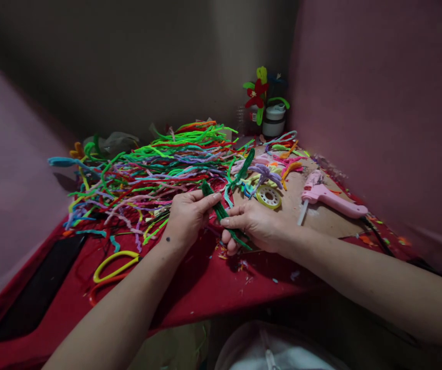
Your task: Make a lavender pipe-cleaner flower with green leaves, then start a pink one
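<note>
Between both hands runs a dark green pipe cleaner piece, bent into a narrow leaf-like shape and tilted down to the right. My left hand pinches its upper part between thumb and finger. The fingers of my right hand close round its lower end. Just beyond lies another dark green pipe cleaner piece. A roll of tape with a yellow rim sits past my right hand. To the left spreads a large heap of many-coloured pipe cleaners.
A pink glue gun rests on a cardboard sheet at right. Scissors with yellow and orange handles and a dark flat object lie at left. Pipe cleaner flowers stand at the back beside a light-coloured container.
</note>
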Demonstrator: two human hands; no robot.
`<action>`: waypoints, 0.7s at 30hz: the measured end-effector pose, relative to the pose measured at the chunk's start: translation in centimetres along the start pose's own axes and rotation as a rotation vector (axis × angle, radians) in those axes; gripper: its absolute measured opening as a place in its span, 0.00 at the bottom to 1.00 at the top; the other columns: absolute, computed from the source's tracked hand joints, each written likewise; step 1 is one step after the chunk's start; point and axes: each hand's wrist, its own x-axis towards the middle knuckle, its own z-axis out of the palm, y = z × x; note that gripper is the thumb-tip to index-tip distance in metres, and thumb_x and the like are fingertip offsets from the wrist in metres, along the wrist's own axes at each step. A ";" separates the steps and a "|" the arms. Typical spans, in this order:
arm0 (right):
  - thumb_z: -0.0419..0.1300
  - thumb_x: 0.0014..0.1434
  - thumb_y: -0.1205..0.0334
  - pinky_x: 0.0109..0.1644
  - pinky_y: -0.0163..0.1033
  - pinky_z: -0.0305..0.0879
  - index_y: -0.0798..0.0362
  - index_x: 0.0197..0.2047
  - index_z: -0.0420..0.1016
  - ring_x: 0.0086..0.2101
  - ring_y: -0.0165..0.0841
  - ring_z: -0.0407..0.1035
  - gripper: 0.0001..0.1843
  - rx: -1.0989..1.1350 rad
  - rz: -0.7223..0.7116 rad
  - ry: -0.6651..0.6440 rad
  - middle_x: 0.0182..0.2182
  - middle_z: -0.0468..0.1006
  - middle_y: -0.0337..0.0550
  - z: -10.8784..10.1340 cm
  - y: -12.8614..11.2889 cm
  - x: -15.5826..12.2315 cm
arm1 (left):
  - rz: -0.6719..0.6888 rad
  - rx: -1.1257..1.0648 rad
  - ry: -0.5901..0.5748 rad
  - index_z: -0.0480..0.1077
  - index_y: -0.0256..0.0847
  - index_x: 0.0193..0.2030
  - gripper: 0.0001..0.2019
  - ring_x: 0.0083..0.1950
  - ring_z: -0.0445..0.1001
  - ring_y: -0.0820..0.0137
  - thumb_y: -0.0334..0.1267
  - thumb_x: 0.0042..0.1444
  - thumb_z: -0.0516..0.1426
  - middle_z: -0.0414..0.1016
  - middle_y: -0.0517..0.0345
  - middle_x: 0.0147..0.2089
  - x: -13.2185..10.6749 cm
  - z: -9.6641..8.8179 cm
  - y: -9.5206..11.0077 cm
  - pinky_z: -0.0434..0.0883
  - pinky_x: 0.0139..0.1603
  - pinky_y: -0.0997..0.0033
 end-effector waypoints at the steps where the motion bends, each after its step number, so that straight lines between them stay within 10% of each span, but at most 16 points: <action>1: 0.55 0.55 0.72 0.20 0.35 0.69 0.58 0.27 0.66 0.14 0.27 0.65 0.05 0.003 0.009 0.002 0.16 0.72 0.38 0.0 0.0 0.0 | 0.001 -0.002 0.009 0.61 0.37 0.17 0.14 0.14 0.49 0.83 0.36 0.41 0.63 0.52 0.70 0.13 0.0 0.0 0.0 0.46 0.13 0.79; 21: 0.51 0.59 0.68 0.12 0.30 0.59 0.57 0.27 0.69 0.10 0.22 0.53 0.11 -0.051 -0.010 0.047 0.12 0.59 0.30 0.4 -0.2 -0.3 | -0.008 -0.224 -0.047 0.58 0.38 0.20 0.14 0.13 0.48 0.84 0.31 0.44 0.62 0.53 0.70 0.14 1.1 -1.0 0.6 0.47 0.13 0.81</action>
